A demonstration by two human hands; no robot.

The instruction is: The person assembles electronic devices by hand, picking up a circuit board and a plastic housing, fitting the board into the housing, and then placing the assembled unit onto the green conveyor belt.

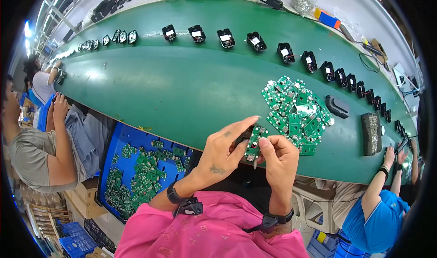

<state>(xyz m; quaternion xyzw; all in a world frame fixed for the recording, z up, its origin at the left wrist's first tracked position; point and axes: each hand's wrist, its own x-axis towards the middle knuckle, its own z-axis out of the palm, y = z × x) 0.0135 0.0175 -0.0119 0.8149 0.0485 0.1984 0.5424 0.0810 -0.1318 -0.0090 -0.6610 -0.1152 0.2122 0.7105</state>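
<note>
In front of my chest, close to the bench's near edge, I hold a green circuit board (255, 143) upright between both hands. My left hand (221, 149) grips its left side, with the index finger stretched past the top of the board. The thumb of my right hand (280, 160) presses on the board's face near its right edge, and the other fingers curl behind. Something dark shows behind the board, mostly hidden by my fingers. Just beyond my right hand lies a loose heap of similar green boards (296, 110) on the green bench (182, 85).
Black open housings (225, 38) stand in a long curved row along the far side. A closed black case (337, 106) and a dark block with a speckled top (372, 134) lie right of the heap. A blue tray (120, 153) of boards sits low left. Co-workers sit at both sides.
</note>
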